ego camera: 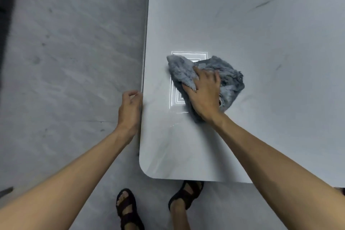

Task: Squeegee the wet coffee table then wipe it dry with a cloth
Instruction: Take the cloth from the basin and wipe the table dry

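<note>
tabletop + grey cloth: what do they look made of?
Coffee table: white with faint grey veins, glossy, sharply mirrors a light; polished stone or a stone-look slab, cannot tell which. Cloth: grey, fuzzy pile, crumples softly under the right hand; likely microfibre or terry.

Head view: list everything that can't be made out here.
Squeegee: nowhere in the frame.
Coffee table: far and right ends cut off by the frame edges; sheen and blur leave it unclear whether the top is wet.
Left hand: its curled fingers face away at the table's edge, so whether they grip it is unclear.
Cloth: middle covered by the right hand pressing on it.
</note>
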`<control>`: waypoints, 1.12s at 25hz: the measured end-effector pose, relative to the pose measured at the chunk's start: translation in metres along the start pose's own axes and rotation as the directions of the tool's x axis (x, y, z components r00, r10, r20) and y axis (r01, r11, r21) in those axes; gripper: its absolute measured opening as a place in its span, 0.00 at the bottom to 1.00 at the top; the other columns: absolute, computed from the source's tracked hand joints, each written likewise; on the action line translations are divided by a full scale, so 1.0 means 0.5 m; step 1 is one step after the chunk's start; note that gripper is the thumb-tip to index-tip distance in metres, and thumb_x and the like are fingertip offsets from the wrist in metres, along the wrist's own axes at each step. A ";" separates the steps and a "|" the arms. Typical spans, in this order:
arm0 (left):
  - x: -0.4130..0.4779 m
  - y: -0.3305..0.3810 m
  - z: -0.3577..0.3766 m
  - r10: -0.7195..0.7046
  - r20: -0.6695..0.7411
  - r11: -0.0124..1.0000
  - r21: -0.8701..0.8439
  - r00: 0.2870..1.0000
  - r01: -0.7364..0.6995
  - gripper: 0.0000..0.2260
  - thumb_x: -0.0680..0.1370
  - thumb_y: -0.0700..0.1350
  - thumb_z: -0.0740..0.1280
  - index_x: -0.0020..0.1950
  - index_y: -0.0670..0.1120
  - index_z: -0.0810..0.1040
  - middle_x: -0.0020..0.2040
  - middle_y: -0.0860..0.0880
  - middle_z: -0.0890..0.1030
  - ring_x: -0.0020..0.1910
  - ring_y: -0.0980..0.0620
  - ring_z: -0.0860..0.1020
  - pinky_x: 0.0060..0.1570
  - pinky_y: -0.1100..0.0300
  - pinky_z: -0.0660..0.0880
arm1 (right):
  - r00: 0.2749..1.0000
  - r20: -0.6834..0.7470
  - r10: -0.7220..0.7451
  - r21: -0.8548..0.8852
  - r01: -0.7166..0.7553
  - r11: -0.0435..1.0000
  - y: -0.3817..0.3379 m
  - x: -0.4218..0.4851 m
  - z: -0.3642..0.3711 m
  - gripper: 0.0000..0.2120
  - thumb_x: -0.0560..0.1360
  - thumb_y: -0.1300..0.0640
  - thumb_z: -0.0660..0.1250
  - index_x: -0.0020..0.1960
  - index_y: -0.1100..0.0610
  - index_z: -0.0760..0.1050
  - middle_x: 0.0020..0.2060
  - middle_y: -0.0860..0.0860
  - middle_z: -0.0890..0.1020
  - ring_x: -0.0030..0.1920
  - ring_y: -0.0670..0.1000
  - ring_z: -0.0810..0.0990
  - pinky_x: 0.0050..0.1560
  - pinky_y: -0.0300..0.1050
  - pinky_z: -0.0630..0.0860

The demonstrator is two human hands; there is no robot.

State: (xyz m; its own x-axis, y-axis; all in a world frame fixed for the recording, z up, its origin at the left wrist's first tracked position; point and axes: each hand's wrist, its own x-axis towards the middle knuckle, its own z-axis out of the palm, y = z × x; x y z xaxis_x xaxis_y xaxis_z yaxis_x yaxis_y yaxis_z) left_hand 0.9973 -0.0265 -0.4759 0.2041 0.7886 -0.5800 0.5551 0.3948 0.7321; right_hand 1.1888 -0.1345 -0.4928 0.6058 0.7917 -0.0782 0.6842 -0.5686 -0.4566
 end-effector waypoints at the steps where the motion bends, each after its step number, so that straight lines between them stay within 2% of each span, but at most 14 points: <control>1: 0.004 -0.002 -0.008 -0.017 -0.012 0.999 -0.039 1.000 0.017 0.12 0.76 0.53 0.64 0.58 0.52 0.72 0.55 0.50 0.80 0.55 0.54 0.78 0.56 0.60 0.73 | 0.994 0.058 -0.090 -0.023 0.092 0.996 -0.031 0.001 0.016 0.25 0.76 0.40 0.58 0.62 0.54 0.79 0.67 0.53 0.75 0.67 0.57 0.69 0.75 0.58 0.47; 3: 0.008 -0.010 -0.028 -0.039 -0.023 0.998 -0.058 0.999 0.038 0.13 0.76 0.53 0.64 0.59 0.51 0.72 0.57 0.48 0.79 0.60 0.49 0.77 0.65 0.52 0.71 | 0.954 0.163 -0.252 -0.064 0.265 0.962 -0.082 -0.012 0.047 0.23 0.77 0.39 0.57 0.61 0.51 0.80 0.67 0.52 0.75 0.67 0.56 0.69 0.75 0.58 0.46; 4: 0.006 -0.014 -0.035 -0.035 -0.020 0.998 -0.046 0.999 0.034 0.14 0.77 0.53 0.63 0.60 0.51 0.71 0.58 0.47 0.79 0.61 0.48 0.77 0.66 0.52 0.70 | 0.925 0.212 -0.314 -0.095 0.339 0.936 -0.097 -0.023 0.056 0.23 0.77 0.38 0.56 0.62 0.49 0.79 0.68 0.52 0.74 0.67 0.56 0.69 0.75 0.59 0.46; 6: -0.006 -0.024 -0.048 -0.002 -0.003 1.000 -0.001 1.000 0.002 0.15 0.78 0.55 0.62 0.61 0.51 0.70 0.59 0.47 0.79 0.59 0.49 0.76 0.59 0.56 0.72 | 0.857 0.304 -0.415 -0.135 0.471 0.872 -0.105 -0.042 0.059 0.23 0.76 0.37 0.54 0.64 0.44 0.76 0.69 0.51 0.73 0.68 0.56 0.68 0.75 0.60 0.45; 9: -0.044 -0.030 -0.047 0.089 0.051 0.980 0.175 0.995 -0.097 0.15 0.80 0.55 0.61 0.64 0.51 0.68 0.55 0.51 0.78 0.55 0.50 0.76 0.43 0.67 0.69 | 0.669 0.437 -0.602 -0.133 0.710 0.692 -0.071 -0.058 0.038 0.23 0.73 0.37 0.59 0.64 0.43 0.76 0.68 0.53 0.73 0.67 0.56 0.70 0.75 0.61 0.48; 11: -0.073 -0.036 -0.035 0.150 0.133 0.925 0.331 0.980 -0.187 0.18 0.80 0.55 0.59 0.68 0.51 0.65 0.62 0.50 0.76 0.58 0.50 0.75 0.48 0.64 0.69 | 0.538 0.510 -0.671 -0.112 0.815 0.568 -0.036 -0.057 0.017 0.23 0.70 0.39 0.64 0.63 0.43 0.77 0.68 0.55 0.74 0.65 0.57 0.72 0.74 0.62 0.52; 12: -0.087 -0.040 -0.025 0.173 0.184 0.890 0.391 0.968 -0.234 0.20 0.80 0.56 0.59 0.70 0.50 0.63 0.67 0.49 0.74 0.61 0.48 0.74 0.53 0.60 0.69 | 0.499 0.538 -0.679 -0.109 0.840 0.531 -0.015 -0.058 0.004 0.23 0.70 0.39 0.64 0.63 0.43 0.77 0.68 0.56 0.74 0.65 0.57 0.72 0.74 0.62 0.53; 14: -0.110 -0.046 -0.002 0.194 0.260 0.833 0.465 0.946 -0.299 0.24 0.80 0.56 0.58 0.73 0.48 0.60 0.72 0.47 0.70 0.67 0.45 0.71 0.60 0.56 0.67 | 0.483 0.567 -0.668 -0.116 0.849 0.515 0.031 -0.064 -0.023 0.23 0.70 0.39 0.64 0.64 0.44 0.76 0.68 0.56 0.73 0.65 0.57 0.72 0.74 0.62 0.53; 16: -0.123 -0.046 0.020 0.180 0.281 0.807 0.505 0.943 -0.305 0.26 0.80 0.57 0.58 0.74 0.46 0.59 0.74 0.45 0.65 0.71 0.44 0.66 0.66 0.53 0.64 | 0.539 0.567 -0.623 -0.153 0.812 0.564 0.091 -0.075 -0.055 0.23 0.71 0.40 0.64 0.64 0.45 0.77 0.68 0.56 0.73 0.65 0.57 0.72 0.74 0.62 0.53; 20: -0.124 -0.041 0.039 0.130 0.263 0.791 0.554 0.956 -0.260 0.28 0.80 0.59 0.57 0.74 0.46 0.58 0.74 0.45 0.62 0.72 0.43 0.64 0.66 0.50 0.64 | 0.764 0.465 -0.447 -0.235 0.593 0.770 0.226 -0.128 -0.125 0.24 0.73 0.39 0.59 0.64 0.48 0.77 0.67 0.56 0.75 0.63 0.58 0.72 0.73 0.62 0.53; 22: -0.123 -0.036 0.043 0.117 0.259 0.765 0.592 0.959 -0.253 0.28 0.79 0.61 0.57 0.74 0.46 0.59 0.74 0.44 0.62 0.71 0.42 0.66 0.65 0.49 0.66 | 0.909 0.306 -0.284 -0.275 0.370 0.887 0.294 -0.174 -0.157 0.24 0.75 0.39 0.58 0.64 0.51 0.77 0.65 0.56 0.76 0.63 0.59 0.73 0.73 0.63 0.54; 24: -0.124 -0.031 0.048 0.124 0.251 0.742 0.619 0.960 -0.258 0.28 0.79 0.61 0.56 0.73 0.47 0.59 0.74 0.45 0.64 0.70 0.41 0.68 0.65 0.47 0.66 | 0.995 0.086 -0.042 -0.272 0.064 0.960 0.353 -0.228 -0.183 0.23 0.76 0.42 0.58 0.62 0.54 0.77 0.61 0.57 0.78 0.60 0.60 0.74 0.71 0.63 0.57; 26: -0.124 -0.028 0.046 0.133 0.243 0.739 0.621 0.961 -0.260 0.27 0.79 0.61 0.56 0.72 0.47 0.60 0.73 0.45 0.67 0.69 0.41 0.69 0.66 0.46 0.65 | 0.962 -0.141 0.234 -0.208 -0.260 0.943 0.386 -0.276 -0.195 0.19 0.75 0.46 0.60 0.55 0.59 0.78 0.54 0.59 0.79 0.55 0.62 0.75 0.64 0.64 0.65; 28: -0.123 -0.028 0.034 0.123 0.218 0.778 0.585 0.968 -0.230 0.25 0.79 0.61 0.56 0.71 0.48 0.62 0.69 0.44 0.72 0.66 0.41 0.71 0.63 0.48 0.66 | 0.789 -0.319 0.526 -0.069 -0.573 0.817 0.384 -0.302 -0.187 0.17 0.75 0.49 0.60 0.49 0.62 0.78 0.51 0.61 0.79 0.54 0.63 0.75 0.62 0.64 0.67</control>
State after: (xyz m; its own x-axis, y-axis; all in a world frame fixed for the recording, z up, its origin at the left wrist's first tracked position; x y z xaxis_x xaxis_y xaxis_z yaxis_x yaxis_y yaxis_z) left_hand 0.9906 -0.0888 -0.4566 0.4413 0.7093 -0.5497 0.8564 -0.1498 0.4942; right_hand 1.2666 -0.3844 -0.4860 0.9670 0.2541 -0.0195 0.2399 -0.9334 -0.2670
